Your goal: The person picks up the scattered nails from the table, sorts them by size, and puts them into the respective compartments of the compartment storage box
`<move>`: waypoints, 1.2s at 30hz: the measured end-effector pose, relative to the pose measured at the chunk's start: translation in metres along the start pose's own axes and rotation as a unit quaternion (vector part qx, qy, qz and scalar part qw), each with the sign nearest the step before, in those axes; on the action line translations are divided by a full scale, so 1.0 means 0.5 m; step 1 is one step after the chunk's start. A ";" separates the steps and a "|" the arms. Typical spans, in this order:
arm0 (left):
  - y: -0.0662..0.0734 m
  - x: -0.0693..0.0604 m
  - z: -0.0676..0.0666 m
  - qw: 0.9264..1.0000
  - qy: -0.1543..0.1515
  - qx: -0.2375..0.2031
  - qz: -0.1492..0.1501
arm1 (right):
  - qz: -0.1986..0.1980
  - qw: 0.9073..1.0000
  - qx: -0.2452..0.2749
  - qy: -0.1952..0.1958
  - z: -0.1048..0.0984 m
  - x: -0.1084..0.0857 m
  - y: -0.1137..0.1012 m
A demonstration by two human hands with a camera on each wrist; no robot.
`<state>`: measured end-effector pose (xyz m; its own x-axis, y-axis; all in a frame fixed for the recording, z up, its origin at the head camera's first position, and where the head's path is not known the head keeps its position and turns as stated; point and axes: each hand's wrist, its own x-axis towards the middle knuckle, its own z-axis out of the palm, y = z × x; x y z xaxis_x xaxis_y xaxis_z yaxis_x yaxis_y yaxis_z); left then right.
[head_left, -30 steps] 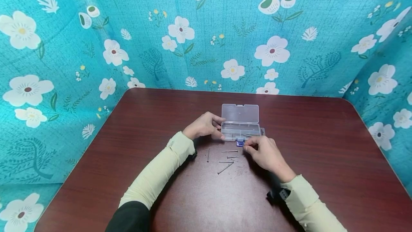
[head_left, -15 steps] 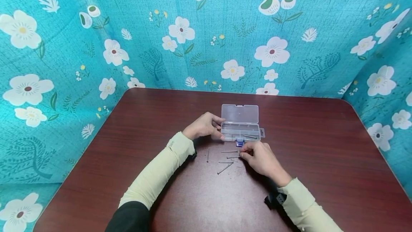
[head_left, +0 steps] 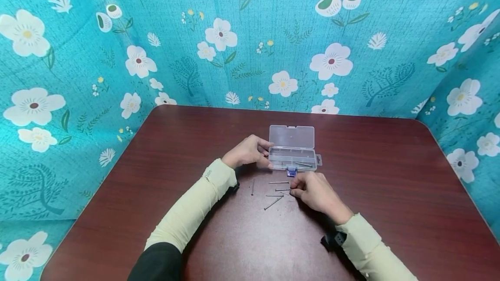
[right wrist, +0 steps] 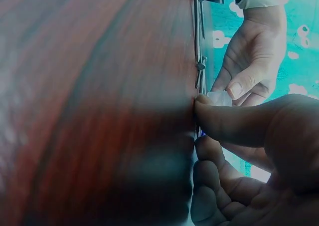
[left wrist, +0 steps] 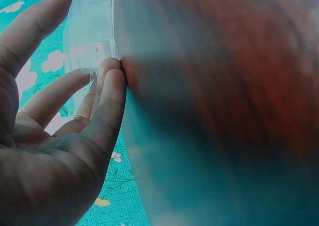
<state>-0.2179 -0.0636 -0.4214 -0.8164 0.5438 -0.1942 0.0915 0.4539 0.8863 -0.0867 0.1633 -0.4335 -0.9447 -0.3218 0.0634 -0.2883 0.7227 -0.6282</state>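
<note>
Desk [head_left: 250,242], dark reddish-brown, carries a clear plastic box [head_left: 285,153] right of its middle, lid [head_left: 291,137] open on the far side, blue latch [head_left: 291,172] on the near side, small hanging tab [head_left: 319,160] at the right. From the near left, the left grip [head_left: 248,151] holds the box's left end, thumb at the near corner, forefinger at the far one. The right grip [head_left: 317,191] reaches low, fingers bent, its tips at one nail's [head_left: 282,190] right end; I cannot tell whether they are clamped on it. Other slim grey nails [head_left: 278,182] lie scattered nearby, more inside the box.
</note>
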 end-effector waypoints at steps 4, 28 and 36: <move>0.001 0.001 -0.001 1.000 -0.001 0.005 0.001 | -0.003 1.000 -0.014 -0.009 -0.003 0.003 -0.001; -0.005 -0.001 0.002 1.000 0.000 0.007 -0.002 | -0.117 0.963 -0.238 -0.039 0.011 -0.008 -0.029; -0.005 0.003 0.001 1.000 0.003 0.011 0.005 | -0.033 0.999 -0.034 -0.016 -0.016 -0.006 -0.029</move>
<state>-0.2190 -0.0635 -0.4241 -0.8191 0.5438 -0.1826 0.1121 0.4639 0.8788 -0.0807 0.1585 -0.4184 -0.9180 -0.3887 0.0786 -0.3614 0.7382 -0.5697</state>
